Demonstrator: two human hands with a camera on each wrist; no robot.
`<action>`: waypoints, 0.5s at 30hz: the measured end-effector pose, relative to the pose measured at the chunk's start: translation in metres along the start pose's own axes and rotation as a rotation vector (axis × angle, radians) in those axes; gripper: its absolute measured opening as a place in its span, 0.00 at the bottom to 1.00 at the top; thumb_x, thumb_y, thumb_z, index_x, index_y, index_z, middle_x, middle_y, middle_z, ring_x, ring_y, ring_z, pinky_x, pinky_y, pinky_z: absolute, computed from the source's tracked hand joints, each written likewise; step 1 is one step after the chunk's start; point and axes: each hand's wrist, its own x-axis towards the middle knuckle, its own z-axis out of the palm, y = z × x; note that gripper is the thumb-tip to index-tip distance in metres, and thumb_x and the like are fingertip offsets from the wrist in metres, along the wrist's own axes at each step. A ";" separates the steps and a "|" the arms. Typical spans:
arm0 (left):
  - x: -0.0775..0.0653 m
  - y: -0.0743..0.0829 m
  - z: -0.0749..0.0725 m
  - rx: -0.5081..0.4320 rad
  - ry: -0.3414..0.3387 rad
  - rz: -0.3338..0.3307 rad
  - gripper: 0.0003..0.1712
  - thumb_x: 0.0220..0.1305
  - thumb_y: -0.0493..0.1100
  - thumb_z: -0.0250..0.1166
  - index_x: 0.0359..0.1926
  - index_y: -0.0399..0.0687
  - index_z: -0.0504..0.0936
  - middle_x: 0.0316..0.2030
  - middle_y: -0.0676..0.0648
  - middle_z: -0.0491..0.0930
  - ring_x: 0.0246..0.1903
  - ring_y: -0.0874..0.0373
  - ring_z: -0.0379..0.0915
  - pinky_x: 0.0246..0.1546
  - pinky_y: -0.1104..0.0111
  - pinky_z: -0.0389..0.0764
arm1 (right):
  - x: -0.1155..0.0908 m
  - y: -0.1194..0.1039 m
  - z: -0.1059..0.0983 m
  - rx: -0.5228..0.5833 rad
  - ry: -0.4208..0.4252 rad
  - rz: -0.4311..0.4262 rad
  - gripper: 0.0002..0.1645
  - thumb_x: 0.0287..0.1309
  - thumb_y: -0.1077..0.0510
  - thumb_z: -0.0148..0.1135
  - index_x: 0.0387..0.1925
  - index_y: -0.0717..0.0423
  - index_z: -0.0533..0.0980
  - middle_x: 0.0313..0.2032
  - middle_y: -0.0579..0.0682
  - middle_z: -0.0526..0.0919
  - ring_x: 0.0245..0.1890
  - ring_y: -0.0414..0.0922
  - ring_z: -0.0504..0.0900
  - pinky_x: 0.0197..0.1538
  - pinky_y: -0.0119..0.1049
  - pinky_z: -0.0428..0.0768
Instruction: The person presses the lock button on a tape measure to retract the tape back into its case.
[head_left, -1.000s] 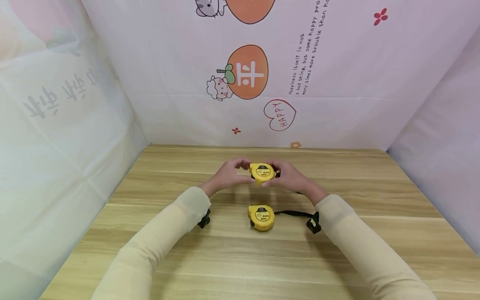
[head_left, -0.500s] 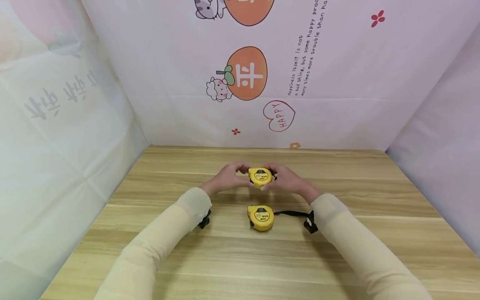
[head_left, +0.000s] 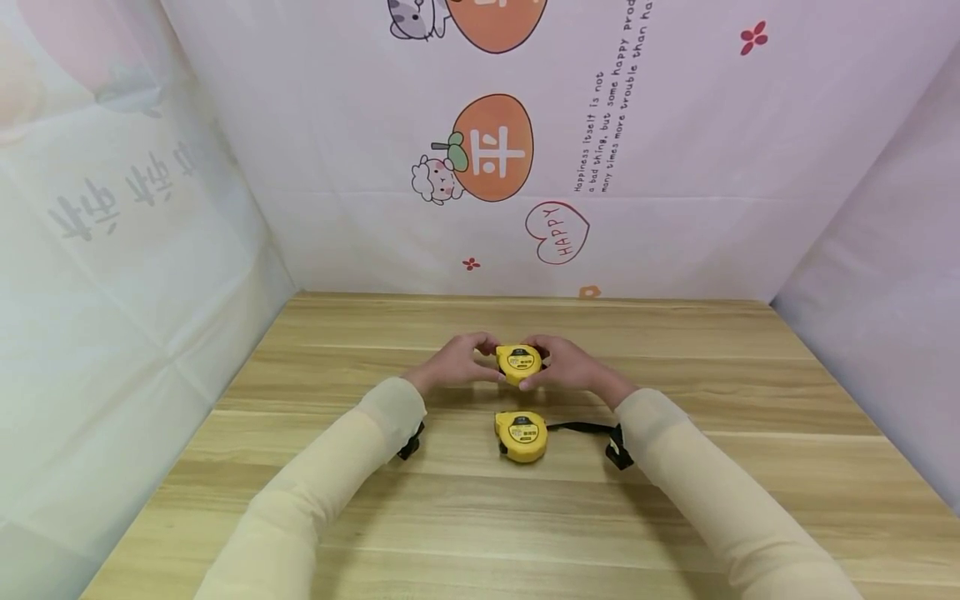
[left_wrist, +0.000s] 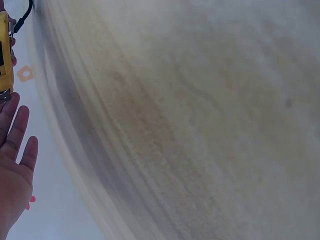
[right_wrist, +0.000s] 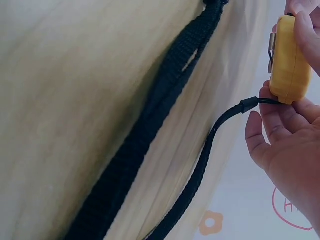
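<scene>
Both hands hold a yellow tape measure (head_left: 519, 362) between them, toward the back of the table. Its left side is pinched between the thumb and fingers of the left hand (head_left: 461, 362). From the other side the right hand (head_left: 566, 367) grips it by thumb and fingers. A black wrist strap (right_wrist: 197, 170) hangs from its end in the right wrist view. Nearer the person, a second yellow tape measure (head_left: 522, 437) lies label up, its black strap (head_left: 581, 427) stretching right toward the right wrist. The left wrist view shows only the edge of the held tape measure (left_wrist: 5, 50).
The wood-grain table (head_left: 480, 517) ends at a printed white cloth backdrop (head_left: 675, 242), with cloth sides at left and right. Dark wrist cameras (head_left: 408, 443) sit under the sleeves. Another broad black strap (right_wrist: 150, 115) crosses the right wrist view close up.
Both hands have brought the held tape measure a little lower in the head view, closer to the second one. The second tape measure stays in its place.
</scene>
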 end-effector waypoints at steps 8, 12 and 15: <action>0.002 -0.003 0.004 0.025 -0.022 -0.030 0.32 0.53 0.51 0.76 0.56 0.46 0.76 0.49 0.51 0.76 0.50 0.57 0.70 0.54 0.62 0.72 | 0.001 0.002 0.003 -0.042 -0.013 0.024 0.45 0.47 0.49 0.77 0.62 0.64 0.68 0.50 0.52 0.77 0.50 0.48 0.75 0.55 0.46 0.73; 0.003 -0.003 0.006 0.020 -0.030 -0.046 0.32 0.53 0.50 0.76 0.56 0.45 0.76 0.49 0.51 0.76 0.51 0.57 0.70 0.54 0.62 0.72 | 0.003 0.005 0.004 -0.055 -0.022 0.037 0.45 0.46 0.47 0.78 0.61 0.62 0.68 0.49 0.51 0.77 0.49 0.47 0.75 0.56 0.46 0.73; 0.004 -0.003 0.007 0.035 -0.033 -0.050 0.31 0.53 0.50 0.76 0.56 0.46 0.76 0.49 0.52 0.76 0.50 0.58 0.70 0.54 0.63 0.72 | 0.004 0.007 0.005 -0.054 -0.022 0.046 0.44 0.46 0.47 0.78 0.61 0.62 0.69 0.49 0.51 0.77 0.49 0.47 0.75 0.55 0.46 0.72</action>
